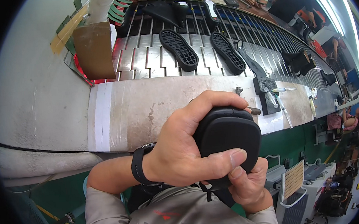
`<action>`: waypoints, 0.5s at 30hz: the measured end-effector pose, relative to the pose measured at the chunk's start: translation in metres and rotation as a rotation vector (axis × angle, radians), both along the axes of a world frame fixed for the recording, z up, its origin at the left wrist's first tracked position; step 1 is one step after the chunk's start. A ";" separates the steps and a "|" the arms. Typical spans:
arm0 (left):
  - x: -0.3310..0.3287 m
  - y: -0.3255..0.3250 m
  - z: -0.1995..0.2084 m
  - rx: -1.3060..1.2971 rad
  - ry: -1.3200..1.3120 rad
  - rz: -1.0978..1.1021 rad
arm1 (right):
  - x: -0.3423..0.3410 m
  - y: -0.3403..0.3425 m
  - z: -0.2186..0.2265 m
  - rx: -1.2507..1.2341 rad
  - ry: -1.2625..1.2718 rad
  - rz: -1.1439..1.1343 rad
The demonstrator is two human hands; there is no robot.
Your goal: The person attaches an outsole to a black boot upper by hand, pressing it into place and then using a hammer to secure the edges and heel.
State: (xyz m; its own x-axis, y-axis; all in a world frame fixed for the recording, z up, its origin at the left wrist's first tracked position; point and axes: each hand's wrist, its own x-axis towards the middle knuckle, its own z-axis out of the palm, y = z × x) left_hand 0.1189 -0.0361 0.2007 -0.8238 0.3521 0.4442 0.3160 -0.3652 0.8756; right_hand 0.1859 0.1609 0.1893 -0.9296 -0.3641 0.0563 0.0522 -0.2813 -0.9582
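Note:
Close in front of my body I hold a black shoe [230, 139], its smooth rounded sole end turned up toward me. My left hand [185, 140], with a dark watch on the wrist, wraps over it from the left, its thumb across the flat face. My right hand [250, 185] grips the lower right side, its thumb pressed near the left thumb. The rest of the shoe is hidden behind the hands. Past my left fingertips lies a short dark cylindrical piece [254, 111]. Two loose black soles [179, 49] with gridded insides lie farther off on the metal slats.
A worn pale bench ledge [145, 102] borders a slatted conveyor [142, 58]. On the ledge, a black block [266, 97] lies with brush-like tools [285, 108]. Brown cardboard [94, 51] hangs at a lit opening on the left. Black shoes [164, 13] stand beyond; other people work farther away.

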 end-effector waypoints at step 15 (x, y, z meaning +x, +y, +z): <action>0.006 -0.003 0.008 -0.029 -0.102 0.004 | 0.000 -0.001 0.006 0.047 -0.086 -0.016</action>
State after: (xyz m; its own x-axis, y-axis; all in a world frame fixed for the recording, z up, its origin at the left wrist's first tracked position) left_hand 0.1250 -0.0387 0.2090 -0.8658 0.3603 0.3472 0.2259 -0.3378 0.9137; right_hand 0.1858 0.1602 0.1952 -0.9360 -0.3496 -0.0409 0.1309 -0.2380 -0.9624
